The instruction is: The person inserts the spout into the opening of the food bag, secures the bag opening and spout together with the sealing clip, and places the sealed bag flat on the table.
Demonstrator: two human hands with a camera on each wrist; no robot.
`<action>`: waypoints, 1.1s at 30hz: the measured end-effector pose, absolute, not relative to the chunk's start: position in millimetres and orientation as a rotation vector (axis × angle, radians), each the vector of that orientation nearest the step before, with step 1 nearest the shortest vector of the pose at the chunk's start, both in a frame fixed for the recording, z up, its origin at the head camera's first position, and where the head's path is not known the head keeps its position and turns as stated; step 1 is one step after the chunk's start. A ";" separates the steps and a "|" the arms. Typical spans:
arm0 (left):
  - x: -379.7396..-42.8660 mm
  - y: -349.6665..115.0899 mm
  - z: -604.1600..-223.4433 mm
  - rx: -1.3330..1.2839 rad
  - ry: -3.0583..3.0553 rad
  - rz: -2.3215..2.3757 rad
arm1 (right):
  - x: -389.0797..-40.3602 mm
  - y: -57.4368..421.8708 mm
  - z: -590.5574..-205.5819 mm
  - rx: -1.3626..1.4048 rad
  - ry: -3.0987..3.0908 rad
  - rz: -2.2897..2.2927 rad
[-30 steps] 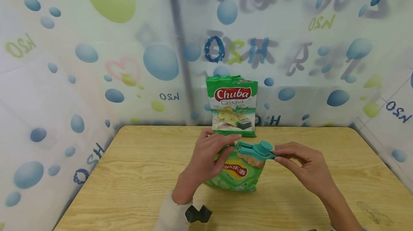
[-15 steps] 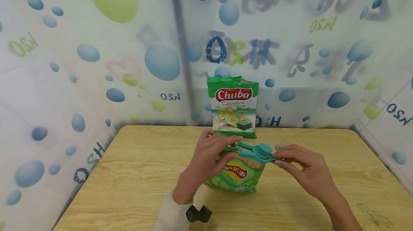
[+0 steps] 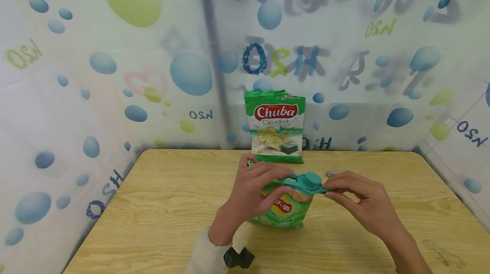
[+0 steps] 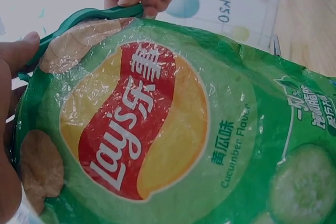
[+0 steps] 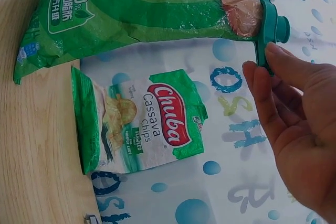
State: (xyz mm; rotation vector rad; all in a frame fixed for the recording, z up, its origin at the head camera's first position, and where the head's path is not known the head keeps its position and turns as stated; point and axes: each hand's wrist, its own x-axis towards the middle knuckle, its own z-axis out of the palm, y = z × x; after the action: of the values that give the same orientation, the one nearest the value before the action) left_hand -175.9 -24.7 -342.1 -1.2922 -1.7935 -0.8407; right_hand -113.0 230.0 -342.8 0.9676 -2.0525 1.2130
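Note:
A green Lay's cucumber chip bag point(image 3: 285, 212) stands on the table, a teal bag clip with a round spout cap point(image 3: 306, 181) lying across its top edge. My left hand point(image 3: 254, 189) holds the clip's left end and the bag's top corner between thumb and fingers. Thumb and fingertips of my right hand point(image 3: 363, 197) pinch the narrow right end of the clip. In the right wrist view the clip point(image 5: 266, 24) runs along the bag's mouth, its cap point(image 5: 283, 29) facing away from the bag. The left wrist view has the bag's front point(image 4: 178, 108) close up.
Behind the hands, a green and white Chuba cassava chip bag point(image 3: 275, 127) stands upright against the patterned backdrop point(image 3: 172, 108) at the rear of the wooden table point(image 3: 164, 206). A small metallic object point(image 3: 330, 174) lies behind my right hand.
My left hand has slid right along the bag's top, its thumb and index finger now over the clip's left end. The clip arms look closer together; my right hand keeps its pinch.

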 end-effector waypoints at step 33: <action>-175.0 -26.7 -342.8 -1.303 -1.902 -0.909 | -113.5 226.7 -344.4 0.941 -2.043 1.234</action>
State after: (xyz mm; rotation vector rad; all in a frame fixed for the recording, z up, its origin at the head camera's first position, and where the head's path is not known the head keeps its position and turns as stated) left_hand -175.0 -26.7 -342.8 -1.3028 -1.9025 -0.9086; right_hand -113.5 226.7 -344.4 0.9411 -2.0433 1.2344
